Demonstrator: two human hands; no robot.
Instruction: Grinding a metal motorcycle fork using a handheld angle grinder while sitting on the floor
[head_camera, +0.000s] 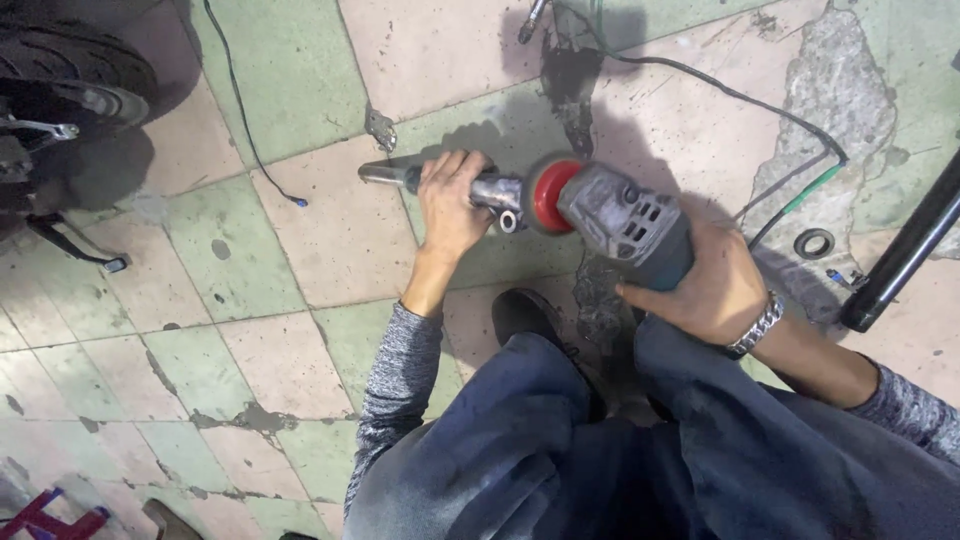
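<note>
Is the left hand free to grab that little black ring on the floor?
Probably not right now. The left hand is wrapped around the metal tube, and the ring lies far over on the other side, past the grinder and the right hand.

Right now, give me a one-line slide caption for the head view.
Left hand steadies a metal tube on the tiled floor while the right hand holds an angle grinder against it.
</note>
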